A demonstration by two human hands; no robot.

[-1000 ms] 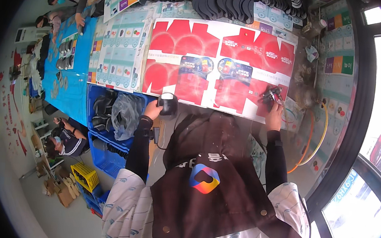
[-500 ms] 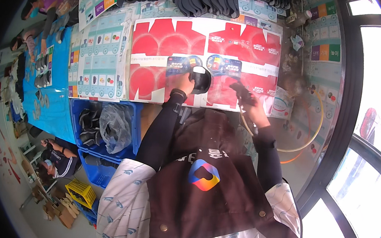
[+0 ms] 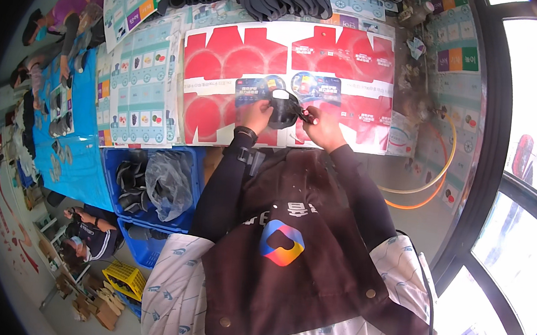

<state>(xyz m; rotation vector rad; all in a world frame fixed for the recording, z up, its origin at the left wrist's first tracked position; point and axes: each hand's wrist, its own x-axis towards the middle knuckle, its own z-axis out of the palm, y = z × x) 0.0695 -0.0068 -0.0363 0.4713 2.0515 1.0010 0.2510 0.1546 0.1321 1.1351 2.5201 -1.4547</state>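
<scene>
A black, rounded, cup-like piece (image 3: 282, 114) with a whitish patch at its top is in my left hand (image 3: 257, 117), whose fingers close on its left edge. My right hand (image 3: 325, 130) is at the piece's right side, thumb and fingers pinched together around a small dark strip (image 3: 300, 111). The strip meets or overlaps the piece's edge; I cannot tell whether it is separate. Both hands are over a white sheet printed with red box shapes (image 3: 207, 122), beside a dark blue printed panel (image 3: 319, 89).
Dark curved pieces (image 3: 285, 2) lie in rows along the far edge. A blue crate (image 3: 110, 168) with dark pieces and a clear plastic bag (image 3: 169, 183) stands at lower left. Yellow and orange hoses (image 3: 442, 173) loop at right. People work by a blue-covered table (image 3: 77, 160).
My right hand has moved left, bringing the dark item from the sheet's right side to the black piece. My left hand still holds the piece, in nearly the same place.
</scene>
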